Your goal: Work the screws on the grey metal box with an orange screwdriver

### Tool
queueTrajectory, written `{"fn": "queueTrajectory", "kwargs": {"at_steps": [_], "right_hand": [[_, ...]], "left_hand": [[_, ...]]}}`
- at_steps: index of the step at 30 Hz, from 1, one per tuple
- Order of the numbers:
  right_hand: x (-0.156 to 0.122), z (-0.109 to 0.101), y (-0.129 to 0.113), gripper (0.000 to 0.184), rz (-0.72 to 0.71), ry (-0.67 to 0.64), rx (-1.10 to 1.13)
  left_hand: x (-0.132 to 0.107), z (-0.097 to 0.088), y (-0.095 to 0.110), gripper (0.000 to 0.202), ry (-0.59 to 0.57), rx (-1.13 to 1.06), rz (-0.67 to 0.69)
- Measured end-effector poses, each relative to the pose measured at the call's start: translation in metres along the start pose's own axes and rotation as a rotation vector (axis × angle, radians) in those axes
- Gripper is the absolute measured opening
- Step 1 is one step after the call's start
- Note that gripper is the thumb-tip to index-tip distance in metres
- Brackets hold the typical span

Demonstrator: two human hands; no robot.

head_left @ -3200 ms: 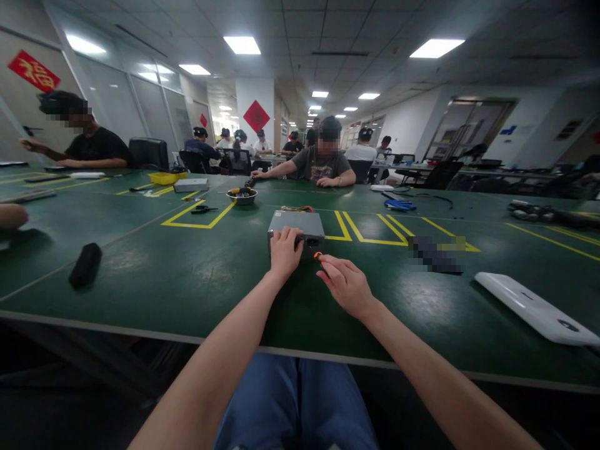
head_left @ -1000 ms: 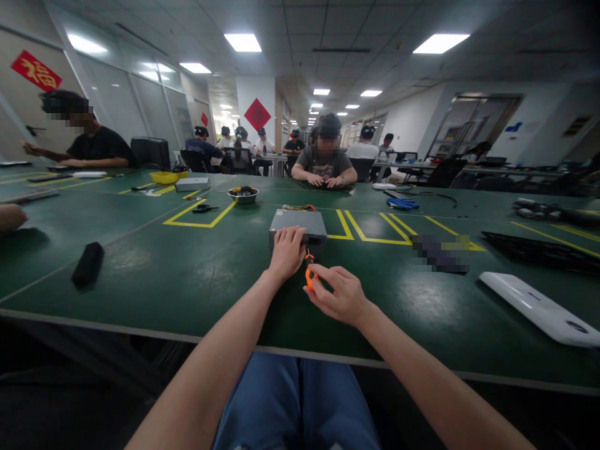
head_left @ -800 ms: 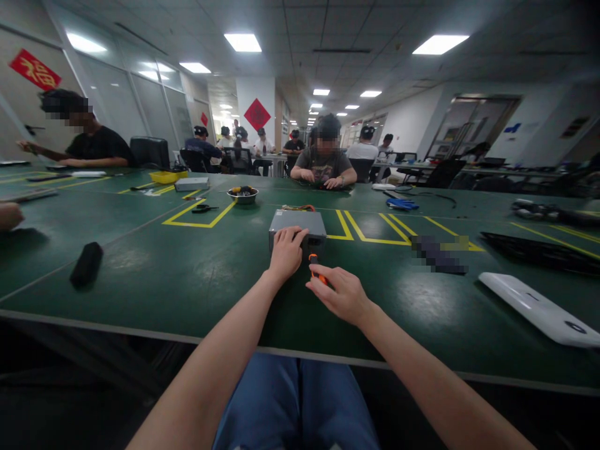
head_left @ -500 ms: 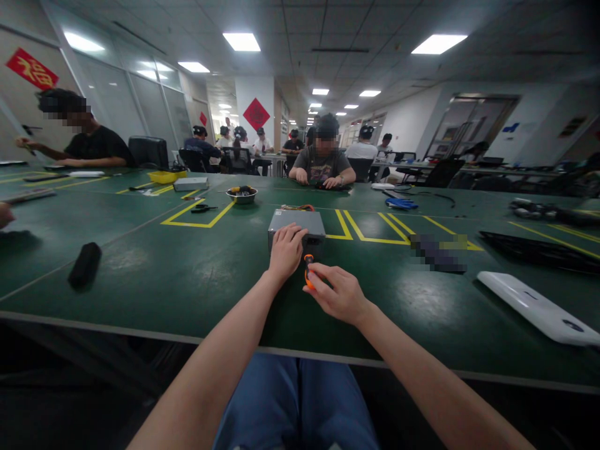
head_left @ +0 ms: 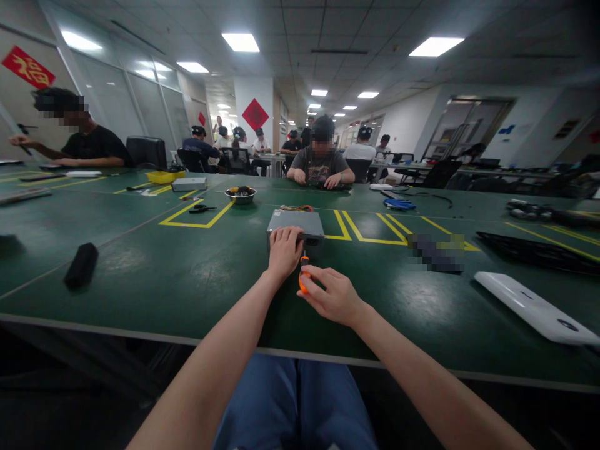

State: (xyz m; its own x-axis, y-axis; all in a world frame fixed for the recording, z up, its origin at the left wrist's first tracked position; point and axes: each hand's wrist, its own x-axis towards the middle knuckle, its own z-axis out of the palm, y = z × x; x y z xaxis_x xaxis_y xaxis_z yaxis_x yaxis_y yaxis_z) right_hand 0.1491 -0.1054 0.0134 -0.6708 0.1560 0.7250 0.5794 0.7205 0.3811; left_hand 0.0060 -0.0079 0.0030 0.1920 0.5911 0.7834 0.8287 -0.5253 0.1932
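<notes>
The right hand [head_left: 330, 297] grips a bright orange plastic screwdriver [head_left: 304, 281]. Just beyond the grip, under the left hand [head_left: 285, 251], is a matte grey metal box [head_left: 295, 222]. A dark green bench top [head_left: 140, 312] carries yellow tape lines [head_left: 375, 242]. Right of the grip lies a glossy white plastic case [head_left: 529, 315]; left, a black fabric pouch [head_left: 81, 265].

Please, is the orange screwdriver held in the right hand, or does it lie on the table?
Held: the right hand grips the orange screwdriver by its handle with the fingertips.
</notes>
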Motion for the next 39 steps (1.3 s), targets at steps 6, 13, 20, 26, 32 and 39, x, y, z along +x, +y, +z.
{"fn": "queueTrajectory", "kwargs": {"at_steps": [6, 13, 20, 26, 32, 39], "right_hand": [[-0.0008, 0.0005, 0.0005, 0.012, 0.013, 0.023, 0.009], [0.0031, -0.0031, -0.0022, 0.025, 0.001, -0.044, 0.056], [0.0009, 0.0007, -0.0013, 0.014, 0.072, 0.045, 0.074], [0.0023, -0.0019, -0.001, 0.025, 0.034, -0.057, 0.056], [0.0, 0.0029, 0.0024, 0.016, 0.108, 0.097, 0.056], [0.0027, -0.0001, 0.0013, 0.024, 0.055, -0.048, 0.035]], "left_hand": [[0.0001, 0.0007, 0.0005, 0.022, 0.001, 0.005, -0.013], [0.0006, 0.001, 0.0004, 0.022, -0.005, 0.005, -0.015], [0.0005, -0.0004, 0.0012, 0.021, 0.004, 0.001, -0.021], [0.001, -0.0007, 0.001, 0.022, -0.009, 0.001, -0.026], [0.0005, -0.0015, 0.002, 0.022, -0.015, 0.008, -0.028], [0.001, 0.0012, 0.0009, 0.022, -0.01, 0.01, -0.025]]}}
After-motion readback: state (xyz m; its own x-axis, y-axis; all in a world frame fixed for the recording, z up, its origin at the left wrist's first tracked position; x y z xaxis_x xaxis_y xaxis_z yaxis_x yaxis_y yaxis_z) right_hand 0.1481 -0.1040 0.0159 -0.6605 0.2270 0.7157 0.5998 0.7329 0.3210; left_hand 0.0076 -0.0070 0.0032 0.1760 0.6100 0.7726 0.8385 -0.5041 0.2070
